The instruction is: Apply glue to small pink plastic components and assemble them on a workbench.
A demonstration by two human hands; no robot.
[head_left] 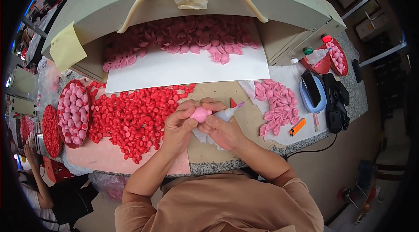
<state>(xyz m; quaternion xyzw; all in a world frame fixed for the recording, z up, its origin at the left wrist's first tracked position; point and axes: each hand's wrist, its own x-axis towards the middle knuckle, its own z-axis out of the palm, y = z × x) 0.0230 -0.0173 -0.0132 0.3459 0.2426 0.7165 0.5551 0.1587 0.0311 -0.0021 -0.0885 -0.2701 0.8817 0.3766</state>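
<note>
A rounded pink piece (200, 114) is held above the bench (214, 168), pinched in your left hand's (178, 123) grip. Your right hand's (228, 133) grip wraps a needle-tipped bottle (226, 114), thumb against the piece. It looks like close two-handed work; the next move calls for steadiness. Red pieces (135, 121) lie left, pink shells (279, 107) right.

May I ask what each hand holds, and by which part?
The left hand holds a pink piece by its rounded end; the right hand touches its nubbed end, holding a bottle by its body.
</note>
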